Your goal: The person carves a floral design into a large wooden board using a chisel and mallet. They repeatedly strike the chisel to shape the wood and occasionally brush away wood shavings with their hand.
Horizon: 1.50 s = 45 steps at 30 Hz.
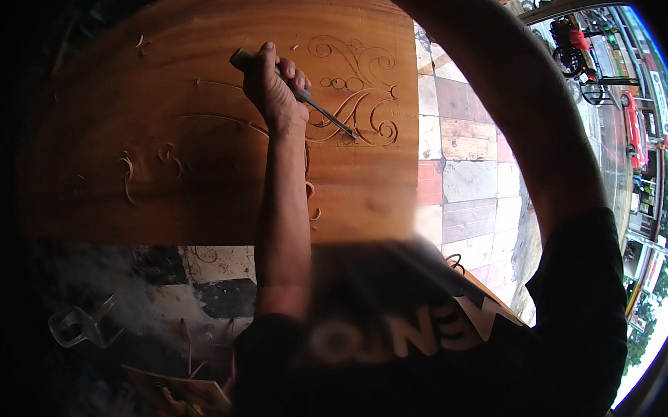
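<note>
A large brown wooden panel (160,141) lies flat in front of me, with curling scroll lines (358,73) carved into its far right part. My left hand (273,88) grips a slim metal chisel (322,116) by its handle. The blade slants down to the right, and its tip rests in a carved groove. Thin curled shavings (128,176) lie on the panel's left half. My right arm (523,111) arches up along the right side and leaves the picture at the top, so that hand is hidden.
A floor of mixed coloured tiles (459,166) lies right of the panel. A bent metal piece (78,324) and a flat board (178,398) lie in the dark lower left. Parked motorcycles (573,49) and a street with a red vehicle (632,128) are at the far right.
</note>
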Each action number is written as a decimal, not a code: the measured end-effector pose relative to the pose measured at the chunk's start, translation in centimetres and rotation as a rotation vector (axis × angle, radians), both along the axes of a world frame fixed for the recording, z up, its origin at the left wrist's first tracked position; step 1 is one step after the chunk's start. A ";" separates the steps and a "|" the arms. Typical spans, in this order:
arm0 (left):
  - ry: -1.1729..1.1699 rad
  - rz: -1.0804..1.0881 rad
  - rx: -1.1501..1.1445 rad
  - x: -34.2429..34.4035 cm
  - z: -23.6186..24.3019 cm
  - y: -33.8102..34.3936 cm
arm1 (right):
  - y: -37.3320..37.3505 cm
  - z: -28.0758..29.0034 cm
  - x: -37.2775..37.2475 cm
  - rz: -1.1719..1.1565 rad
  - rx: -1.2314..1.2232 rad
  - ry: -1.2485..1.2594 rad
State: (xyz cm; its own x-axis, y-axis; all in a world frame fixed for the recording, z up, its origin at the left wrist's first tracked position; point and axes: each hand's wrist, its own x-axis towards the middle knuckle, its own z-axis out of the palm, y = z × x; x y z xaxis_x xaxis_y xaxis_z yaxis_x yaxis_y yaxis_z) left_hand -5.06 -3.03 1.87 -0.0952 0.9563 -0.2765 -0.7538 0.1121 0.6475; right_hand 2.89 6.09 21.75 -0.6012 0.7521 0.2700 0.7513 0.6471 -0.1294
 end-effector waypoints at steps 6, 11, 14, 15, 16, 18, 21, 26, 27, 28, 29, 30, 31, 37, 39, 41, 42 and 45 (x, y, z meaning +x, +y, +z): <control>0.015 0.070 0.055 -0.5 1.2 -2.4 | -2.2 -0.3 0.5 0.433 -0.038 -0.535; 0.043 0.173 0.096 -1.1 1.9 -4.5 | -4.8 0.7 -0.8 0.287 0.041 0.021; 0.066 0.175 0.109 -1.0 2.4 -5.8 | -5.9 -0.8 -0.8 0.348 0.029 -0.003; 0.081 0.181 0.116 -0.9 2.8 -6.3 | -6.2 -1.0 -0.8 0.376 0.001 -0.076; 0.077 0.208 0.103 -0.2 3.4 -7.1 | -6.3 -0.7 -0.5 0.428 0.037 -0.251; 0.084 0.213 0.097 -0.2 3.5 -8.0 | -7.3 1.0 0.4 0.506 0.105 -0.418; 0.106 0.213 0.083 -0.2 3.3 -9.1 | -9.5 1.3 1.3 0.514 0.153 -0.409; 0.168 0.329 0.113 -0.8 2.5 -10.7 | -10.5 -0.9 1.3 0.522 0.206 -0.304; 0.188 0.361 0.120 -1.1 2.6 -11.1 | -10.5 -1.0 1.5 0.540 0.217 -0.247; 0.142 0.272 0.126 -0.2 3.5 -11.5 | -11.2 -0.6 3.0 0.496 0.211 -0.242; 0.033 0.176 0.141 0.2 4.7 -12.1 | -12.2 -0.4 4.7 0.361 0.211 -0.212; -0.036 0.122 0.152 -0.5 5.9 -12.9 | -12.9 -0.9 5.9 0.266 0.220 -0.141; -0.097 0.075 0.159 -1.3 7.0 -13.7 | -13.5 -1.5 7.0 0.175 0.225 -0.062; 0.594 -0.105 0.285 -6.3 10.4 -14.3 | -21.9 -10.3 15.2 -0.526 -0.149 0.642; 0.653 -0.214 0.231 -7.4 9.5 -14.2 | -26.2 -11.8 15.3 -0.711 -0.230 1.062; 0.692 -0.231 0.187 -8.0 8.2 -14.6 | -29.8 -12.1 14.1 -0.917 -0.250 1.330; 0.713 -0.272 0.240 -8.5 8.1 -14.6 | -31.1 -13.0 13.4 -0.955 -0.180 1.424; 0.806 -0.205 0.387 -7.8 8.3 -13.9 | -34.9 -16.2 10.6 -1.000 -0.040 1.635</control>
State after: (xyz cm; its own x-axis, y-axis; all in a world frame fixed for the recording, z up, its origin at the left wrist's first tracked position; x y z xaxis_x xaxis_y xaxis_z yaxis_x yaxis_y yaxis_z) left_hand -12.84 -16.96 10.15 0.0610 0.9879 0.1428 -0.0473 -0.1401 0.9890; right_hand 13.50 -28.82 5.51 0.7752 0.6314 0.0180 -0.0578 0.0992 -0.9934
